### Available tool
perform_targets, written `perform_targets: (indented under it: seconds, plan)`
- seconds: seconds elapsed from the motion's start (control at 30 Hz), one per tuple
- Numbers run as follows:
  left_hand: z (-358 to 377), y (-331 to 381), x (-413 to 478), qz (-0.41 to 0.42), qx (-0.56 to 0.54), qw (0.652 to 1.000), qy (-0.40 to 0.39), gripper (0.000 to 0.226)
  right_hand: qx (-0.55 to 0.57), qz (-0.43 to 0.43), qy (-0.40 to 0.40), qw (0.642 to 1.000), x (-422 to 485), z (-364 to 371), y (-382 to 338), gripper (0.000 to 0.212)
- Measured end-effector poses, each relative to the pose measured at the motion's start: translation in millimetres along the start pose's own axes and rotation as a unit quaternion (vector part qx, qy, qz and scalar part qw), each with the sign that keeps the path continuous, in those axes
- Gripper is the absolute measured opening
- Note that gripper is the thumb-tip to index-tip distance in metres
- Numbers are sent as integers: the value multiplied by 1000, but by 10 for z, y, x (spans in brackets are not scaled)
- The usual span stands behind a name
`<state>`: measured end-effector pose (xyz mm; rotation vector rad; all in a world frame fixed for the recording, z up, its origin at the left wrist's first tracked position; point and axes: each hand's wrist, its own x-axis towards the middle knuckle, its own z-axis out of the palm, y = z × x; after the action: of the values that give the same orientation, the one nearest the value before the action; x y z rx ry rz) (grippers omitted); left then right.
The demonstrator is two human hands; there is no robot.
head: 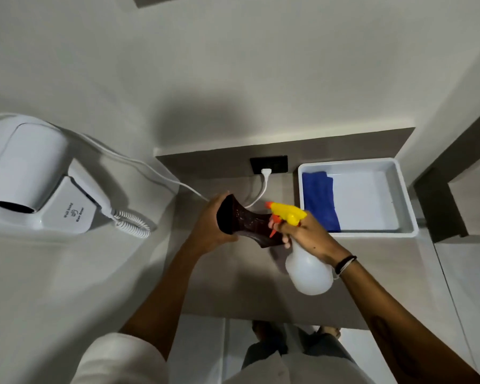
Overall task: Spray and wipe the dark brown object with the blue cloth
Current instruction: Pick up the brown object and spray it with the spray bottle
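My left hand [209,224] grips the dark brown object [244,224], a glossy flared piece held on its side above the grey counter, with drops on its surface. My right hand [306,235] is closed around a white spray bottle [309,268] with a yellow head and orange trigger [287,213]. The nozzle points left at the brown object from very close. A finger lies on the trigger. The folded blue cloth [320,200] lies in the left part of a white tray [372,164] at the back right.
A white wall-mounted hair dryer [35,177] with a coiled cord hangs on the left. Its cable runs to a black socket [269,164] behind my hands. The grey counter [233,286] ends near my body; a wall stands behind it.
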<state>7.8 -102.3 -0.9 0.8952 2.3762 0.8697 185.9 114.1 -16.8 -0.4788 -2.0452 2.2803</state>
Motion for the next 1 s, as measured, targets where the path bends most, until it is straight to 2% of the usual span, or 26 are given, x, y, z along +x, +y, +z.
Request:
perform_targets:
  seconds: [0.23,0.4,0.6,0.77,0.9,1.0]
  plan:
    - [-96,-118,74,14,27,999,-22,121,-135,30,-43,989,87,108,84,49]
    - [-103,-151,106,31,39,998,-34,120,-184,55,-17,981,135,111,84,37]
    - [-199,-157,59,27,23,998,-57,125,-272,68,20,960,68,50,183,38]
    - [-240,-199,-21,17,22,998,-48,121,-269,98,45,957,-3,0,281,44]
    - [-228,-227,-75,13,24,999,-43,118,-241,74,34,967,-21,91,225,42]
    - [-218,-216,-82,13,27,999,-42,118,-211,18,6,977,-2,229,101,42]
